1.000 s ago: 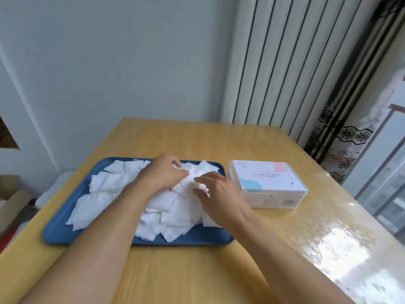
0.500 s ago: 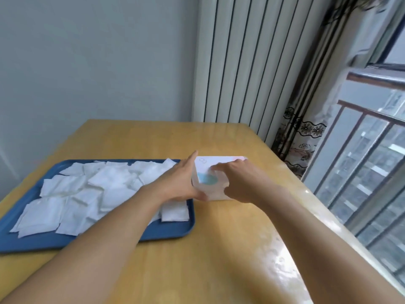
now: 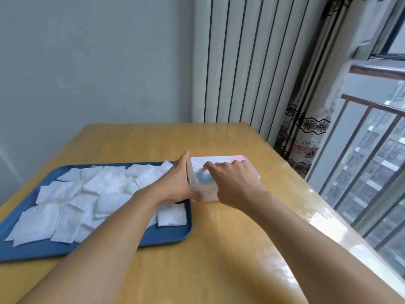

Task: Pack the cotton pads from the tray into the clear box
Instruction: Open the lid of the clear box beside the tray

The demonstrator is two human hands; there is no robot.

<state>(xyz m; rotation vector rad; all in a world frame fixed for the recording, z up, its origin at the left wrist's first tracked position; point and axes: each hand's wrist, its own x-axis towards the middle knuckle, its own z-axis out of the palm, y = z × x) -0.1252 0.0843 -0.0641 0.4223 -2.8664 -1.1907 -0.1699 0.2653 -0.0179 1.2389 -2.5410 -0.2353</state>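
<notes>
Where the head view looks down on the wooden table (image 3: pixel 219 249), both bare hands meet at the clear box (image 3: pixel 221 163), standing toward the table's right edge, just beside the right rim of the blue tray (image 3: pixel 171 235).

Left hand (image 3: pixel 177 183) laid flat against the box's left side, fingers straight, thumb tucked along the near lower corner; pressing, not wrapped around. Right hand (image 3: pixel 232 183) set on top of the lid, fingers curled down onto it, forefinger stretched toward the left; whether clasping the lid's rim or only resting there, cannot tell.

Cotton pads (image 3: pixel 105 194) heaped loose across the tray, white squares overlapping, one lying alone at the tray's near right corner. Tray's near rim close to the table's left near edge, its left end cut off by the frame.

Bare wood free along the far edge behind box and tray, and across the near right part, glossy with window glare.

On the lid: a teal half-round patch, a pink patch at the far right corner, a small ring mark at the far left corner. Printing on the box's near wall blurred, not legible.
</notes>
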